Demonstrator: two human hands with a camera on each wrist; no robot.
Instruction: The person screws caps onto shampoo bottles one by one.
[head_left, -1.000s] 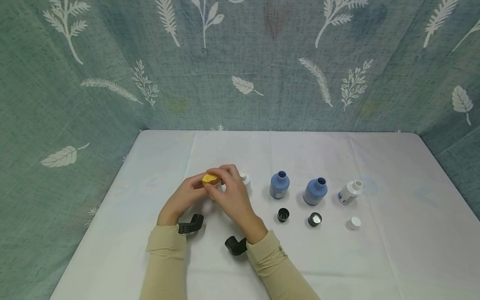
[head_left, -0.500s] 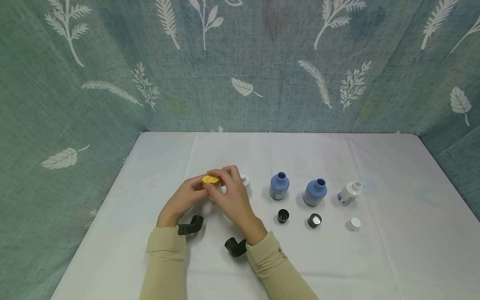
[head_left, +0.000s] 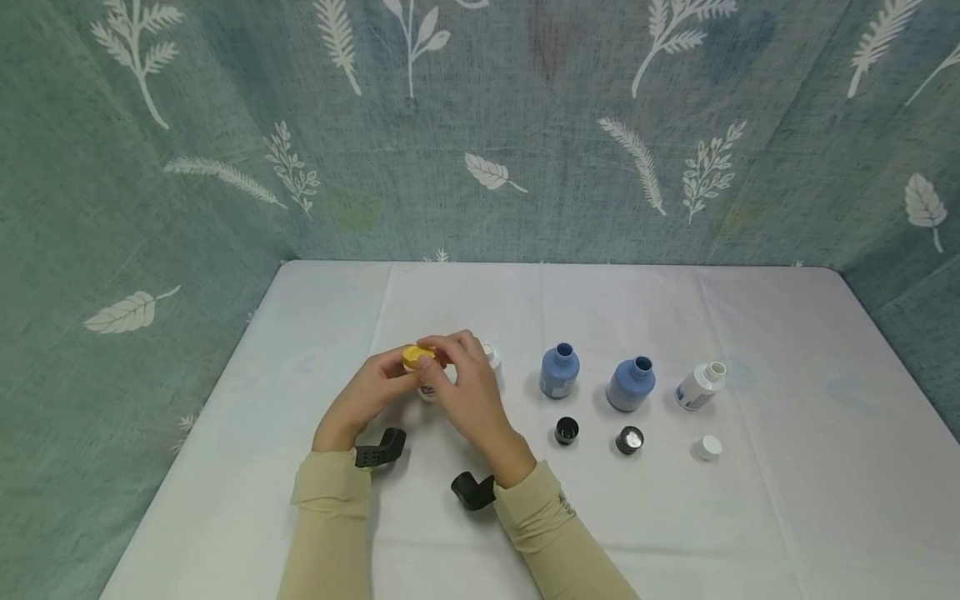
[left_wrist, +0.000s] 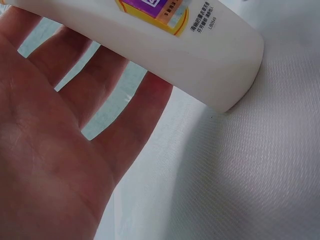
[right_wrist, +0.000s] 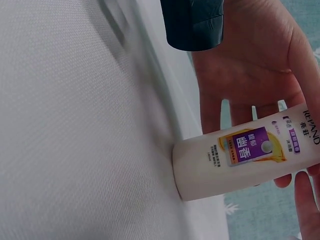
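Observation:
A white shampoo-like bottle (right_wrist: 210,170) with a purple and yellow label stands on the table, its yellow cap (head_left: 417,357) uppermost. In the head view my left hand (head_left: 363,400) holds the bottle near its top from the left. The left wrist view has the fingers of that hand (left_wrist: 65,115) behind the white body (left_wrist: 200,65). From the right, my right hand (head_left: 474,396) pinches the yellow cap between thumb and fingers. Much of the bottle is hidden by the hands in the head view, and the cap lies outside both wrist views.
Right of the hands stand a partly hidden white bottle (head_left: 492,360), two uncapped blue bottles (head_left: 559,372) (head_left: 630,386) and another uncapped white bottle (head_left: 701,385). Nearer lie two black caps (head_left: 567,430) (head_left: 629,439) and a white cap (head_left: 707,447). A patterned curtain (head_left: 480,133) hangs behind.
My right thumb has shifted up over the yellow cap, and the cap has turned slightly. More of the bottle's printed side shows beneath the right hand. The other bottles and caps have stayed put.

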